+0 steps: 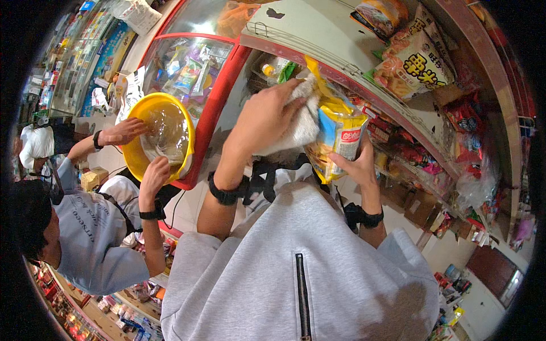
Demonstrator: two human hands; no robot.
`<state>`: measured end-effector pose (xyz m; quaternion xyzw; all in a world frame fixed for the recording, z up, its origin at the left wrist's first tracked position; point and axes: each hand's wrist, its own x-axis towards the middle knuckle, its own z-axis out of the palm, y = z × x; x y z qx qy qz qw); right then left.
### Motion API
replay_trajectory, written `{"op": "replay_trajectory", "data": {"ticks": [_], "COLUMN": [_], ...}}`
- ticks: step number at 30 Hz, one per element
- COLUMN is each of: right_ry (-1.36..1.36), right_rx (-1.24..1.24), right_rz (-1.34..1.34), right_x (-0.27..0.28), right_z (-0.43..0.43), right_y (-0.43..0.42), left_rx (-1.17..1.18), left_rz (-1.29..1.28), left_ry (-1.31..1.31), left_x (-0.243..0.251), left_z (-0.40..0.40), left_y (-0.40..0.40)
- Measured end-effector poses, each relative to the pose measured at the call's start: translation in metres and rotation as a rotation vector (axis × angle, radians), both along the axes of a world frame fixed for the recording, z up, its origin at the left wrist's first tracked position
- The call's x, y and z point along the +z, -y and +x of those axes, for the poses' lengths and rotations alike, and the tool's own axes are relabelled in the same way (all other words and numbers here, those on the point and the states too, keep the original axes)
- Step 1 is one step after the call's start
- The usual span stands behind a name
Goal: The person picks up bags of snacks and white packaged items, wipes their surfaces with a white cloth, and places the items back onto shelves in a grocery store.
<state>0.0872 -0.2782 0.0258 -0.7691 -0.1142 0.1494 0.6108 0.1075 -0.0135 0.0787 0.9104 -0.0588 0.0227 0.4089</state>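
My left hand point(268, 117) grips a white cloth point(300, 121) and presses it against the side of a yellow and blue snack bag point(330, 145). The bag is tilted in front of my chest, close to the shelf edge. From the right, my right hand point(358, 164) holds the bag, its thumb across the front near the lower edge. Part of the bag's left side is hidden behind the cloth. Both my wrists wear black bands.
A co-worker at the left has both hands at a yellow bucket point(192, 145) of water, beside a red-framed glass-topped case point(230, 85). Shelving point(294, 25) with a large snack bag point(420, 68) and many packets runs along the right. Cardboard boxes point(420, 209) stand low at right.
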Motion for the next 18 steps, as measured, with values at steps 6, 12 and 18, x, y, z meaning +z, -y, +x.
{"op": "replay_trajectory", "data": {"ticks": [6, 12, 18], "right_ry": [0.064, 0.020, -0.015], "right_rx": [-0.013, -0.090, -0.087], "right_rz": [0.051, -0.037, -0.079], "right_x": [-0.001, 0.000, -0.017], "right_z": [-0.010, -0.008, -0.006], "right_y": [0.008, 0.000, 0.015], "left_rx": [0.019, -0.106, -0.205], "left_rz": [0.048, 0.026, -0.084], "left_ry": [-0.061, 0.108, -0.028], "left_x": [-0.028, -0.021, 0.022], "left_z": [0.020, 0.004, -0.018], "left_y": [-0.015, 0.019, 0.045]}}
